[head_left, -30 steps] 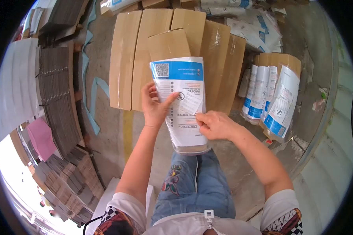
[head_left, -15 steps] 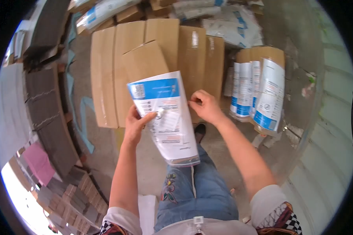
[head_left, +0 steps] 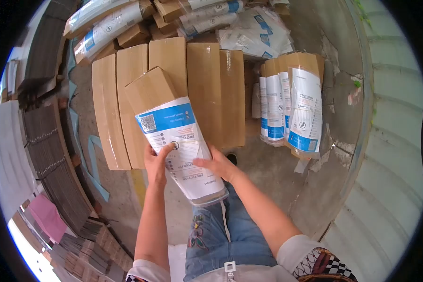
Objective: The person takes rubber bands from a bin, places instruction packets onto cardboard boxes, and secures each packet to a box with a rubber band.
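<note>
A cardboard box in a plastic sleeve with a white and blue printed label (head_left: pixel 185 136) is held in front of the body, tilted, its bare cardboard end pointing up and left. My left hand (head_left: pixel 157 162) grips its left edge, thumb on the label. At the right edge, my right hand (head_left: pixel 217 164) is closed round the package with the thumb lying over the print. Behind it stands a row of several taped brown cartons (head_left: pixel 204 89).
Several labelled packages (head_left: pixel 305 108) stand at the right, and more wrapped packages (head_left: pixel 110 28) lie at the top. Flattened cardboard stacks (head_left: pixel 51 155) line the left. Blue strapping (head_left: pixel 87 171) lies on the floor. A ribbed pale surface (head_left: pixel 380 141) runs down the right side.
The package has moved left and down in view and is more tilted. My right hand, apart from it half a second ago, now holds its right edge. The view has shifted.
</note>
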`<state>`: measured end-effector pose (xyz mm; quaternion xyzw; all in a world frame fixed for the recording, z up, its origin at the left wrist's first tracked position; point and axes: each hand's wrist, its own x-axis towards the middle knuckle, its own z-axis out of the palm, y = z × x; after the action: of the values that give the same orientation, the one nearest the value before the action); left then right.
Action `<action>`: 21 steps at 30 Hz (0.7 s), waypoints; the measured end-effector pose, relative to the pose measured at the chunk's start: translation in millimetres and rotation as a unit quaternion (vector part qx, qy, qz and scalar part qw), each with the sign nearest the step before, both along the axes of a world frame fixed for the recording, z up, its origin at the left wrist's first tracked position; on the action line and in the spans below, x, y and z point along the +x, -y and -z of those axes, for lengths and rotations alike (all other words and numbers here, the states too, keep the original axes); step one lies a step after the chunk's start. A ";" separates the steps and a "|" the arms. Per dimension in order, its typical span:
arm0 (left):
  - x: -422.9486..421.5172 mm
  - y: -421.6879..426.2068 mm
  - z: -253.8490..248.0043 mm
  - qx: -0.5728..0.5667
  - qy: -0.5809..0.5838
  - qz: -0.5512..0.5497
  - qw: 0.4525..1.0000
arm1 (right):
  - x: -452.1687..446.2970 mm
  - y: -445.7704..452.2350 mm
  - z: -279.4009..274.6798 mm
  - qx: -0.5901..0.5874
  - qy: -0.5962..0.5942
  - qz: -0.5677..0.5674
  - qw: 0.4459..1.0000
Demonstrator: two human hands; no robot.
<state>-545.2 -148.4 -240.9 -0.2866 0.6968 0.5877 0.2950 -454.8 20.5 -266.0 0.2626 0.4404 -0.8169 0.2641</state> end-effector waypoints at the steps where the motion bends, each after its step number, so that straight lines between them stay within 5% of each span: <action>1: 0.0 0.0 -1.1 0.016 -0.003 0.001 1.000 | -0.7 1.6 3.1 0.024 0.000 -0.003 1.000; 6: 21.0 18.8 12.6 0.142 0.055 -0.021 0.988 | -1.1 -2.3 -1.5 0.118 -0.020 -0.031 0.992; 8: 32.7 17.4 8.3 0.222 0.157 -0.065 0.960 | 10.0 -6.7 -19.5 0.083 0.007 -0.018 0.996; 14: 77.1 -14.2 -16.7 0.338 0.185 -0.108 0.916 | 41.4 -33.4 -79.6 0.078 0.041 0.025 0.996; 21: 68.8 -80.4 -53.1 0.354 0.182 0.125 0.909 | 84.3 -100.4 -122.1 0.183 -0.013 0.048 0.982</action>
<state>-476.4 -68.1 -187.7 -0.1755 0.4071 0.6918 0.5700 -370.5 120.9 -143.9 0.3167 0.5728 -0.7375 0.1662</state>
